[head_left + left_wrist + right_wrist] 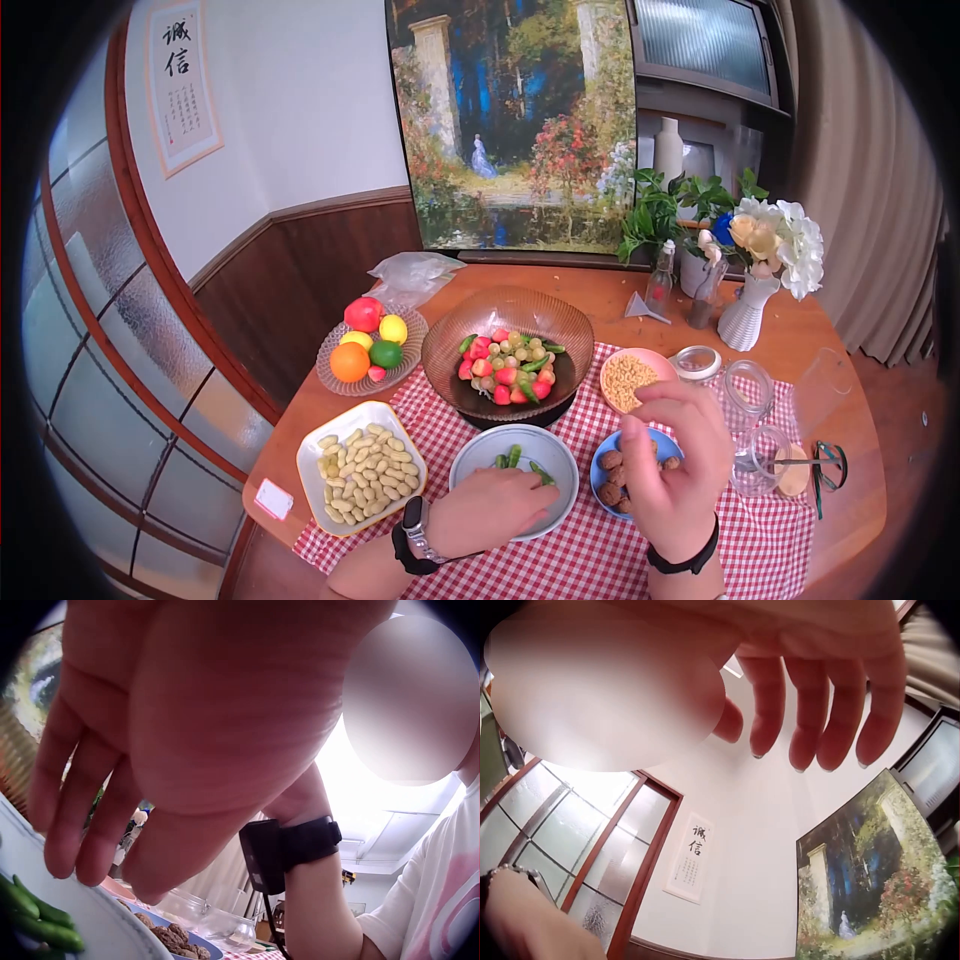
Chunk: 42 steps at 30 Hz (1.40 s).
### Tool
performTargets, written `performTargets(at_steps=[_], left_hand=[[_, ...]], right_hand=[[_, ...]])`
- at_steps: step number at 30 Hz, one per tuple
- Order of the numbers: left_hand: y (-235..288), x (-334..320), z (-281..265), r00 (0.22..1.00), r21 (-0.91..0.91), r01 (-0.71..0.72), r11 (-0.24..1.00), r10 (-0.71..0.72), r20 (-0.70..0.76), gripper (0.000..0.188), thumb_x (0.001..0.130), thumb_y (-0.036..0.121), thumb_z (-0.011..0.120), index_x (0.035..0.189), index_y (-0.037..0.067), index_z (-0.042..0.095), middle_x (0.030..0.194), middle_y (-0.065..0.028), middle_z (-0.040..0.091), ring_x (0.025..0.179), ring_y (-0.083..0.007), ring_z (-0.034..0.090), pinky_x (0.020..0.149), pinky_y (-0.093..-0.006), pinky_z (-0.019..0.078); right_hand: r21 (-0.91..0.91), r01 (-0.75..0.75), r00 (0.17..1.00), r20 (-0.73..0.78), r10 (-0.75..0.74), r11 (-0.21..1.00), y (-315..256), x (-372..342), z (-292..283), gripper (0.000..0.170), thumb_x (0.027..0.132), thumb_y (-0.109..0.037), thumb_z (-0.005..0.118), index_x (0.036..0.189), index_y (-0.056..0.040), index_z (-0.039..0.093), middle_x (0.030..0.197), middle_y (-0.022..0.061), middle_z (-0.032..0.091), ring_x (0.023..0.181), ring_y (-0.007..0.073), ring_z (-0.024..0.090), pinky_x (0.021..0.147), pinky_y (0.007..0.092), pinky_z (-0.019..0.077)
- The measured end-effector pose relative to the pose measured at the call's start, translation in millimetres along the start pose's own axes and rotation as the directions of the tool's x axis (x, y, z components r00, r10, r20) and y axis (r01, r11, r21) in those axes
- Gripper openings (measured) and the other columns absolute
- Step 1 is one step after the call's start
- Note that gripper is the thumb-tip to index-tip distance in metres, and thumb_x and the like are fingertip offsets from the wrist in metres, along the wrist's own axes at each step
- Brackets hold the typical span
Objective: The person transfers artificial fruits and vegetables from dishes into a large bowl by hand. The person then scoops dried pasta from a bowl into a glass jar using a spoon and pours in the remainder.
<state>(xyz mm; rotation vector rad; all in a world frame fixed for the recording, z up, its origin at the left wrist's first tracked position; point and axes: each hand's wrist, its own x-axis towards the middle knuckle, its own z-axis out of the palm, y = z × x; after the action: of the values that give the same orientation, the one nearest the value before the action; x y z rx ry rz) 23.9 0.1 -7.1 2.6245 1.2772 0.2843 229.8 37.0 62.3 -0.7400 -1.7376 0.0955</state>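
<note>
My left hand (492, 512) is over a white bowl (568, 462), palm down and fingers stretched across it. A few green peppers (541, 473) lie in the bowl close to the fingertips; in the left wrist view, the peppers (41, 922) are beside the hand, which holds nothing visible. To the right, my right hand (685, 465) is raised in front of a blue plate (597, 462) of walnuts (612, 478), covering part of it. Its fingers hang loosely bent with nothing between them, as the right hand (817, 690) also shows in the right wrist view.
A white dish (312, 440) of peanuts stands left, behind it a glass plate (325, 372) of fruit. A large glass bowl (445, 345) holds grapes and red fruit. Right are a pink plate (660, 362), glass jars (748, 388), scissors (830, 462) and a white vase (745, 318).
</note>
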Motion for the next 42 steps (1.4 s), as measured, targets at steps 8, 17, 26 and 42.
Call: performTargets(at_steps=[8, 17, 26, 42], left_hand=[[-17, 1, 25, 0.936, -0.014, 0.178, 0.984, -0.165, 0.311, 0.024, 0.088, 0.020, 0.061, 0.108, 0.006, 0.058, 0.086, -0.0140, 0.065, 0.082, -0.0334, 0.066, 0.073, -0.0444, 0.0507], [-7, 2, -3, 0.974, -0.033, 0.186, 0.982, -0.180, 0.137, 0.022, 0.085, 0.015, 0.062, 0.104, 0.004, 0.058, 0.084, -0.0138, 0.065, 0.080, -0.0325, 0.067, 0.069, -0.0440, 0.0516], [22, -10, -36, 0.707, -0.218, -0.026, 0.976, -0.136, -0.694, 0.024, 0.077, 0.008, 0.077, 0.097, 0.004, 0.064, 0.093, -0.0099, 0.066, 0.082, -0.0263, 0.067, 0.070, -0.0336, 0.0556], [-11, -11, -13, 0.966, 0.001, 0.136, 0.991, -0.132, -0.221, 0.028, 0.082, 0.019, 0.071, 0.104, 0.005, 0.062, 0.085, -0.0102, 0.063, 0.076, -0.0315, 0.065, 0.064, -0.0406, 0.0525]], right_hand=[[0.034, 0.015, 0.999, -0.038, -0.014, 0.999, -2, 0, -2, 0.010, 0.077, 0.000, 0.071, 0.083, -0.0013, 0.063, 0.080, 0.0119, 0.065, 0.072, 0.0271, 0.062, 0.065, 0.0339, 0.0487], [0.050, -0.033, 0.994, 0.107, 0.027, 0.998, -3, -2, -1, 0.009, 0.077, -0.003, 0.073, 0.081, -0.0021, 0.064, 0.078, 0.0103, 0.066, 0.067, 0.0257, 0.062, 0.061, 0.0341, 0.0476], [0.190, -0.008, 0.925, 0.374, -0.065, 0.982, -7, -6, 11, 0.018, 0.077, -0.009, 0.077, 0.089, -0.0027, 0.066, 0.079, 0.0110, 0.067, 0.070, 0.0275, 0.065, 0.063, 0.0362, 0.0512], [0.366, 0.220, 0.840, -0.542, 0.015, 0.904, 1, -26, -4, 0.021, 0.091, -0.001, 0.057, 0.111, -0.0025, 0.050, 0.082, 0.0109, 0.060, 0.072, 0.0196, 0.056, 0.070, 0.0306, 0.0469]])
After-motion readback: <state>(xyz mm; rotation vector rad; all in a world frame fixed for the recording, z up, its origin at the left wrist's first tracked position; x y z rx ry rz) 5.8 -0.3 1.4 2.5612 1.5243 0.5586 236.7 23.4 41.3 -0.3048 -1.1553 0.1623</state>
